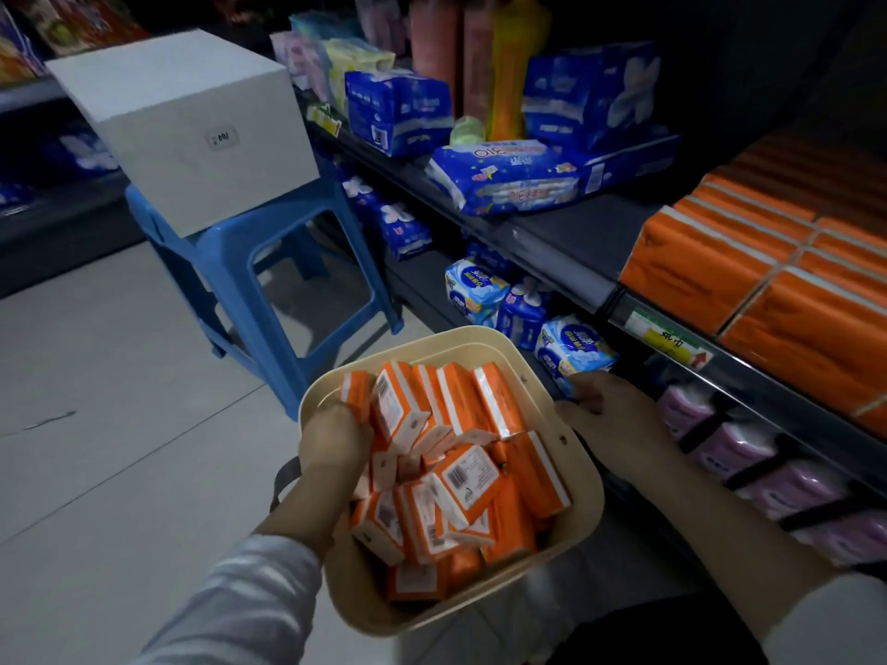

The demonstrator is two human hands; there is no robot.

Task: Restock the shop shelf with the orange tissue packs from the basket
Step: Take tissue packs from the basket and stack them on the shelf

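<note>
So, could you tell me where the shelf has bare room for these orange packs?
The shelf is bare between the flat blue pack and the orange stacks, beyond the basket. Further left blue packs and bottles crowd it; the stacks fill the right.

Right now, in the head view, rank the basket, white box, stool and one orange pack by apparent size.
1. Basket, though it is nearest the camera, so unsure.
2. White box and stool look about alike; not ranked.
3. Orange pack, smallest.

Tissue packs (461, 472) in basket (355, 602); shelf (576, 232) right of it; box (192, 127) on stool (230, 261) behind left
</note>
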